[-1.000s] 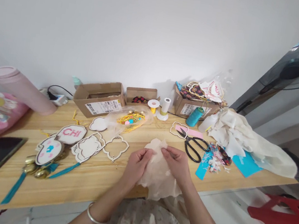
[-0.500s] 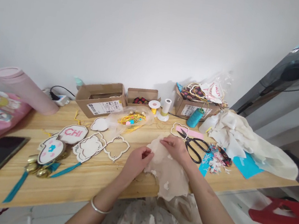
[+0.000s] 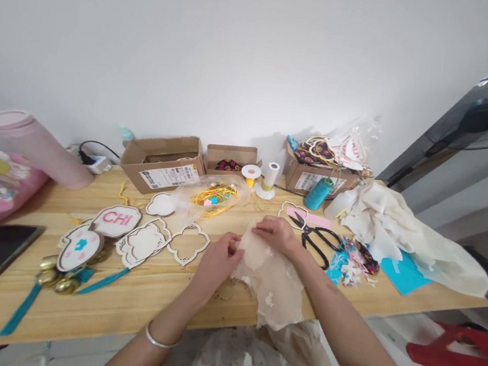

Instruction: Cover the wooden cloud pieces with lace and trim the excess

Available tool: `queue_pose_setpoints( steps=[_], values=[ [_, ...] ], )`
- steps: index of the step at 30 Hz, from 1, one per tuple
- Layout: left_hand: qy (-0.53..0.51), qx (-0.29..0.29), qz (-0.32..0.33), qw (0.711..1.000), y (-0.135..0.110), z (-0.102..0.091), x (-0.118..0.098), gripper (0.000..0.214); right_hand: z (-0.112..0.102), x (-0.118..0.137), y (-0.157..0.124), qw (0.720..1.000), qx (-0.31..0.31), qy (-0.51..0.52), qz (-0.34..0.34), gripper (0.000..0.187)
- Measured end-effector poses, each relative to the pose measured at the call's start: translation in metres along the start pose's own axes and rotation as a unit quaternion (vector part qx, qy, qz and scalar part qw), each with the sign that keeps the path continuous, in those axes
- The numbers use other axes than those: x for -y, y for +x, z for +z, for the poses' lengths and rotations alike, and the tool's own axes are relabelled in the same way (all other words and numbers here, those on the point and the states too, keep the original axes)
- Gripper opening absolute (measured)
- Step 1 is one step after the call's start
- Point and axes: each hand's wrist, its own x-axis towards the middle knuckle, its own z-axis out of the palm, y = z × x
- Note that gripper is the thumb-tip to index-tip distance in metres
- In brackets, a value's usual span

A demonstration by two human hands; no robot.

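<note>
# Sheer lace cloth held in both hands at the tabletop's front edge

The left hand, a metal bangle on its wrist, is curled, with its fingers closed on the cloth's edge in a small pinch. The right hand lies across the cloth's upper end, fingers lightly bent, and appears to be pinning it to the wood. Between them, the cloth looks held under slight tension, with its top edge kept within the fingers' reach.

The cloth lies near the middle of the front edge, and its lower part hangs over toward the person's lap. That spot seems to keep it close to the body, with open wood around the hands.

The other things sit to either side. On the left are wooden cut-out frames, a plaque lettered "CHI" and brass bells with a teal tassel. Black-handled scissors lie just beyond the right hand, handy for that side, beside colored scraps. A heap of cream fabric fills the right end. Cardboard boxes and a teal thread cone stand along the back edge, probably as stock kept out of the way.
</note>
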Motion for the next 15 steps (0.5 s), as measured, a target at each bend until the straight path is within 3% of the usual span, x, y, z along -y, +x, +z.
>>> queue_pose_setpoints(
  steps=[15],
  values=[
    [-0.022, 0.012, 0.013, 1.000, 0.0001, -0.0028, 0.0037, 0.027, 0.0049, -0.0021, -0.0028, 0.999, -0.021, 0.004, 0.035, 0.013]
  ],
)
